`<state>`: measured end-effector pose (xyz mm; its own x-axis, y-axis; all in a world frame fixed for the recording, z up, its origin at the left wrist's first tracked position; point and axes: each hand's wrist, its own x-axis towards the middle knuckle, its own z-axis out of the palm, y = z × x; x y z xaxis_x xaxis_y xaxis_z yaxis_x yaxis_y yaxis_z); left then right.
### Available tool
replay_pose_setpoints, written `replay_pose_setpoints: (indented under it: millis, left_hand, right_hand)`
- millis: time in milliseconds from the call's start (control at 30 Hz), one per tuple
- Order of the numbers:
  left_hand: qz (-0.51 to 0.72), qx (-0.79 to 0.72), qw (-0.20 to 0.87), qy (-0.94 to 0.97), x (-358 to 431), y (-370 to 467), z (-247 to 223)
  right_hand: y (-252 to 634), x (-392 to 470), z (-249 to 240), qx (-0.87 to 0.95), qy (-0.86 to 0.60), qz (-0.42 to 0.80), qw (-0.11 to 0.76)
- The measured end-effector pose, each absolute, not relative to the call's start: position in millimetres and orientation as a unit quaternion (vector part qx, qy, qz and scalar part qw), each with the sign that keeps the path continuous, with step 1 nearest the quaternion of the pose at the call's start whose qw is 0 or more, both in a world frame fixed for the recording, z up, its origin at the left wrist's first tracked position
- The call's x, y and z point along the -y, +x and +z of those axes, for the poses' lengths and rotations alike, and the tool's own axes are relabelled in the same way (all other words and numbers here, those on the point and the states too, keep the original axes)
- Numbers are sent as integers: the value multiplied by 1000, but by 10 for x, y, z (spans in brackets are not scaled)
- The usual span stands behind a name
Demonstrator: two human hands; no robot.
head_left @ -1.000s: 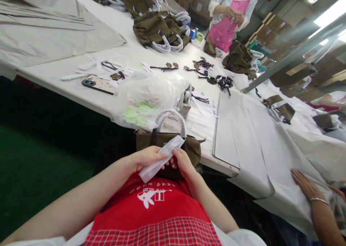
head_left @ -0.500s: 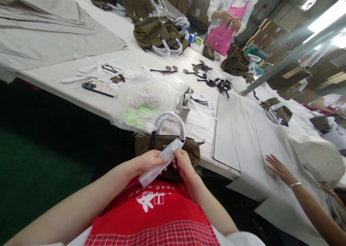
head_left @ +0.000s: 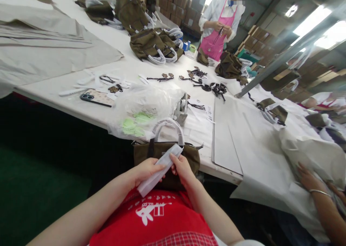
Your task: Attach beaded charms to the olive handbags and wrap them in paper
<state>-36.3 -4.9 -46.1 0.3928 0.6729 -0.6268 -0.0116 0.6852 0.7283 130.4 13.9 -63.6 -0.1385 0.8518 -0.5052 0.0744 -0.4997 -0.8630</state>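
Note:
Both my hands hold a folded strip of white paper [head_left: 159, 172], slanted in front of an olive handbag [head_left: 191, 159]. My left hand [head_left: 148, 172] grips the strip's lower left part, thumb on top. Near the upper right end, my right hand [head_left: 180, 166] pinches its edge between thumb and fingers. The bag stands against the table's front edge, its handle [head_left: 169, 125] wrapped in white and upright. Part of the bag's front is hidden by the paper and my hands. Just behind the handle lies a clear plastic bag [head_left: 146, 105] with green pieces in it.
On the white table [head_left: 62, 107] are a phone [head_left: 97, 97], dark braided cords [head_left: 216, 89], a grey metal device [head_left: 181, 111] and olive bags [head_left: 147, 44]. A co-worker's hand [head_left: 310, 181] touches pale sheeting at the right. Another person [head_left: 218, 26] stands across the table.
The co-worker's hand at the right has moved right and down onto the bunched sheeting. The camera view has shifted slightly. My hands keep their hold on the paper strip.

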Motion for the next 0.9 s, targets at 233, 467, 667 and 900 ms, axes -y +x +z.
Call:
replay_pose_setpoints:
  millis: [233, 467, 667, 900]
  left_hand:
    - [237, -524, 756, 313, 72, -380, -472]
    - [236, -528, 749, 324, 44, -320, -535]
    - [245, -522, 744, 337, 28, -331, -654]
    - [254, -520, 751, 318, 45, -331, -613]
  right_hand:
    - [1593, -496, -137, 613, -546, 566, 75]
    - [1612, -1816, 243, 580, -629, 335, 394]
    - [1383, -2205, 48, 517, -641, 395, 409]
    - [1406, -1964, -100, 498, -624, 414, 437]
